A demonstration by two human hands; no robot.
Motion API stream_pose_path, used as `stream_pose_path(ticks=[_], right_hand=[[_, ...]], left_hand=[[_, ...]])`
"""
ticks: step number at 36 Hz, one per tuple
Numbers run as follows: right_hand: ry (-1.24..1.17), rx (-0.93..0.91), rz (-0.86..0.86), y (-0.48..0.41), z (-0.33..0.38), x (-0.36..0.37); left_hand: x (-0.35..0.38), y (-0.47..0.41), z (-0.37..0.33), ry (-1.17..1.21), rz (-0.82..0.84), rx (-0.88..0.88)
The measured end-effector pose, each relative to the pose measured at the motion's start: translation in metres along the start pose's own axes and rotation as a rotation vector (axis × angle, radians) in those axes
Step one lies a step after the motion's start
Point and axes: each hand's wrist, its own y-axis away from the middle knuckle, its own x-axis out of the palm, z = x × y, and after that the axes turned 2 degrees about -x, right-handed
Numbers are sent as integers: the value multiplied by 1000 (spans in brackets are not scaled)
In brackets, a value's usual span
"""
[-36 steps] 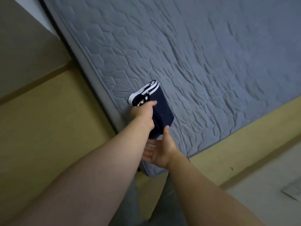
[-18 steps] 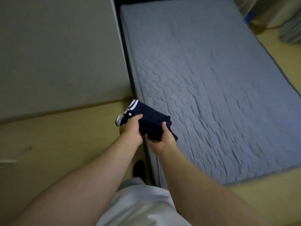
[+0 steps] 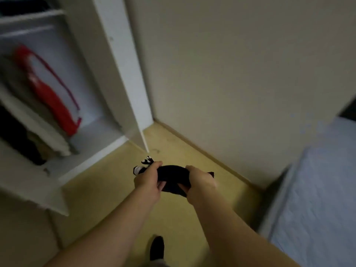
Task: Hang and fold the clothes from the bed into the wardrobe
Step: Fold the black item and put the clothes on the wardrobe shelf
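A folded dark navy garment (image 3: pixel 173 175) with a white-striped band at its left end hangs in the air over the yellow floor. My left hand (image 3: pixel 148 179) grips its left end and my right hand (image 3: pixel 200 182) grips its right end. The open white wardrobe (image 3: pixel 115 74) stands to the left, with a red garment (image 3: pixel 50 95) and other clothes hanging inside. The grey quilted bed (image 3: pixel 317 189) lies at the right edge, with nothing on the part in view.
A beige wall (image 3: pixel 231 74) runs behind, meeting the yellow floor (image 3: pixel 192 151) at a skirting. The wardrobe's open door edge (image 3: pixel 123 70) juts out toward me. A low white surface (image 3: pixel 28 182) sits at left. My dark shoe (image 3: pixel 157 247) shows below.
The garment has been lifted off the bed with both hands, and the view has swung left from the mattress to the open wardrobe.
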Motion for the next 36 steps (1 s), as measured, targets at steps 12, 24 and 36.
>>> stream_pose_path(ticks=[12,24,36], right_hand=[[250,-259,328,50,21,274],[265,-396,513,59,101,515],[238,-555,790,56,244,693]], left_hand=[[-127,-63,-221,341,-76,209],[-153,-158,-450,519,-67,395],[-95,-208,-646,576,-43,603]])
